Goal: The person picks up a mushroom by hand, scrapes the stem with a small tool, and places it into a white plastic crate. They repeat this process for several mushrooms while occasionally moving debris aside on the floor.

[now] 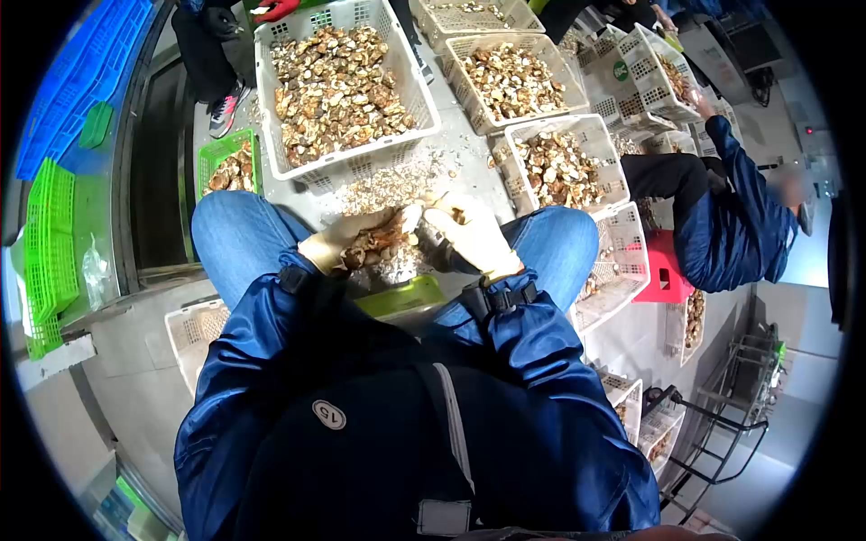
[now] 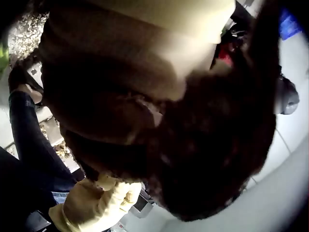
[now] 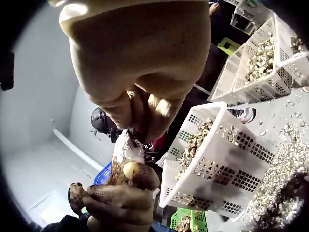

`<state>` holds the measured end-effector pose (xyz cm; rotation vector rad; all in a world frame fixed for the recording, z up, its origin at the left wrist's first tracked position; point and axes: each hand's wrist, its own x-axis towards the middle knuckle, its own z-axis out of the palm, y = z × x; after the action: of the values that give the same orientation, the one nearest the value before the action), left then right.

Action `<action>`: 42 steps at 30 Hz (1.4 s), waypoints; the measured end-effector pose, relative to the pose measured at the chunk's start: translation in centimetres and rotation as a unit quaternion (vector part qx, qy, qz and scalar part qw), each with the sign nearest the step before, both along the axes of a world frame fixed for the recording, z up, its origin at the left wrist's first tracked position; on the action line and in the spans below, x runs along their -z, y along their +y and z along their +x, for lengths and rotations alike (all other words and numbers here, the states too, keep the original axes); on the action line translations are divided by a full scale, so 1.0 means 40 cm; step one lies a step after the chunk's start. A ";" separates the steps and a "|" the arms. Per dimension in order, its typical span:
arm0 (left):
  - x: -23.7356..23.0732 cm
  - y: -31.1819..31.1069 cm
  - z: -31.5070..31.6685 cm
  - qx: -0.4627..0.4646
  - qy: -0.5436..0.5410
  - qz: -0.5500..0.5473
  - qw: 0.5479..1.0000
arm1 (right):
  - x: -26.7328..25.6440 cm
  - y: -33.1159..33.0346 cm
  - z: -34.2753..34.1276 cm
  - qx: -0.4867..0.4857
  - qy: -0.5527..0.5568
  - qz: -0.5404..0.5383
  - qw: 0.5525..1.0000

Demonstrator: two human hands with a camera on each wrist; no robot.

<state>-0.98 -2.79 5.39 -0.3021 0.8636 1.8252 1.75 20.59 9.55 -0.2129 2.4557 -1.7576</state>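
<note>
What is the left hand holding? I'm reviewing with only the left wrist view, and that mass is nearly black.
Observer: In the head view the left hand grips a clump of brown mushrooms.
Operator: What stands ahead of it, out of my view?
Observer: A large white basket holding a broad heap of mushroom pieces.
Operator: Anything beside that basket, on the left?
Observer: A smaller green basket, which also has mushroom pieces in it.
</note>
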 end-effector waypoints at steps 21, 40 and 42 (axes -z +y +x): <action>0.089 -0.011 0.021 -0.073 -0.022 0.024 0.997 | -0.060 -0.020 0.009 -0.050 0.124 0.079 0.988; -0.046 -0.041 -0.002 0.062 0.701 -0.228 0.673 | -0.028 -0.038 0.013 0.105 -0.039 0.093 0.989; 0.023 -0.039 0.001 0.080 0.782 -0.323 0.526 | 0.004 -0.037 0.019 0.110 0.006 0.096 0.989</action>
<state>-0.95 -4.36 4.47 1.2144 2.6642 1.0641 2.50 19.11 9.38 0.0680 2.7256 -1.5802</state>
